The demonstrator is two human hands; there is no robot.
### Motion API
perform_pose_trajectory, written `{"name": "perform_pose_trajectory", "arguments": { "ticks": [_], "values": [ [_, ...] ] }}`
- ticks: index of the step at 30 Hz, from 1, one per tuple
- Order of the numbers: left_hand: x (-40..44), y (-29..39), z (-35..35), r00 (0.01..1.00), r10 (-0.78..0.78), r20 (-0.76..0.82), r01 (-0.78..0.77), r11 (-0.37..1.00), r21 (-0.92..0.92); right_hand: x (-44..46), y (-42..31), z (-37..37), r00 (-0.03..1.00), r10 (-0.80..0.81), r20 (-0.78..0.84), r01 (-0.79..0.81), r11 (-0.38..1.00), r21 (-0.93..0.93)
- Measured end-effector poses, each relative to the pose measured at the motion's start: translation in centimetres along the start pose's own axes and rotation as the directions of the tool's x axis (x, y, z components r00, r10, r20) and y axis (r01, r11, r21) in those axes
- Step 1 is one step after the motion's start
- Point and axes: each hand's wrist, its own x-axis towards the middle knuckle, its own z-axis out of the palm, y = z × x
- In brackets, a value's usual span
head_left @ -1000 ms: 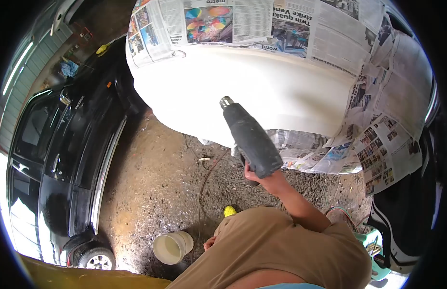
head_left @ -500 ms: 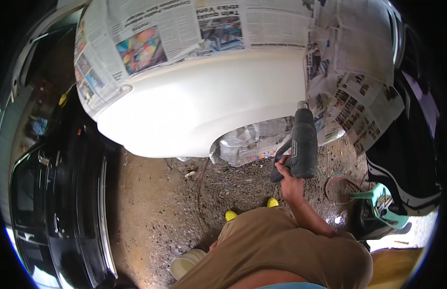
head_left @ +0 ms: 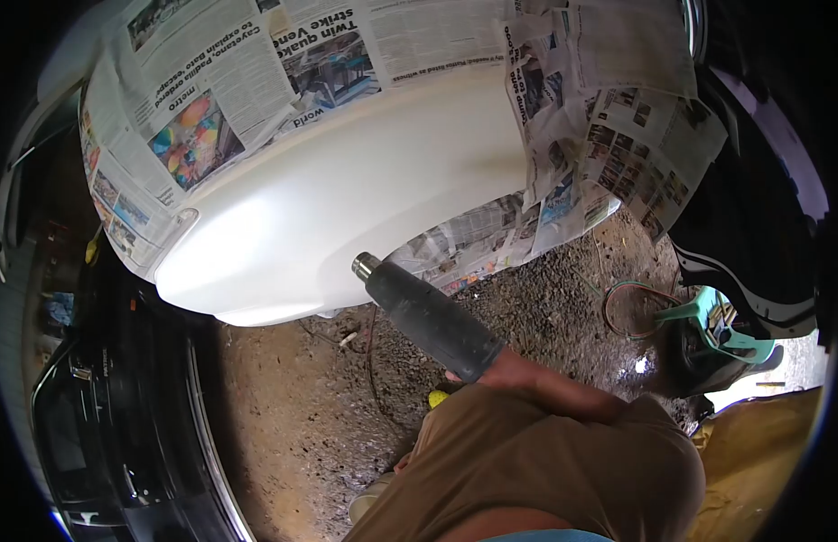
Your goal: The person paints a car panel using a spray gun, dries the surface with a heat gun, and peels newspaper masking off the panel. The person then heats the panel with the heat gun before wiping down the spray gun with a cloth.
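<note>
A dark heat gun (head_left: 432,321) with a metal nozzle points up and left at the white car panel (head_left: 347,172). Its nozzle tip is near the panel's lower edge, by the wheel arch. My right hand (head_left: 473,372), mostly hidden behind the gun's rear end, is closed on it. Newspaper (head_left: 437,36) covers the area above the panel and the wheel arch. At the lower left of my shorts, only a sliver of my left hand (head_left: 403,463) shows; its fingers cannot be made out.
A black vehicle (head_left: 121,425) stands at the left. Behind my shorts a pale bucket (head_left: 365,501) is partly visible. A green stool (head_left: 735,339) with items on it and a coiled hose (head_left: 609,312) are at the right. A cable lies on the gravelly ground (head_left: 283,406).
The heat gun has swung from the right end of the wheel arch to the left, its nozzle now pointing up-left. The view has shifted, and the bucket is more hidden.
</note>
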Motion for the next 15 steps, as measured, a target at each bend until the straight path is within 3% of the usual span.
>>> {"name": "perform_pose_trajectory", "arguments": {
  "ticks": [4, 7, 10, 12, 14, 15],
  "values": [
    [0.4, 0.6, 0.1, 1.0, -0.013, 0.01, 0.013, 1.0, 0.011, 0.9, -1.1, -2.2, 1.0, 0.012, -0.014, -0.015, 0.98, -0.2],
    [0.5, 1.2, 0.0, 0.999, -0.025, 0.019, 0.025, 1.0, 0.019, 0.7, -0.5, -3.5, 0.934, 0.163, -0.318, -0.162, 0.986, 0.029],
    [0.6, 1.7, -0.3, 0.999, -0.043, 0.029, 0.042, 0.999, 0.033, 0.8, -0.1, -4.3, 0.793, 0.195, -0.577, 0.049, 0.923, 0.38],
    [0.6, 2.1, -0.5, 0.998, -0.053, 0.032, 0.051, 0.998, 0.041, 0.0, 1.7, -5.0, 0.771, 0.063, -0.633, 0.037, 0.989, 0.144],
    [0.8, 2.3, -0.5, 0.997, -0.064, 0.034, 0.062, 0.997, 0.046, -0.2, 2.8, -5.2, 0.679, 0.26, -0.686, 0.125, 0.88, 0.458],
    [0.6, 2.5, -0.6, 0.997, -0.068, 0.032, 0.066, 0.997, 0.048, -0.5, 2.9, -4.9, 0.685, 0.299, -0.664, 0.096, 0.867, 0.489]
  ]
}}
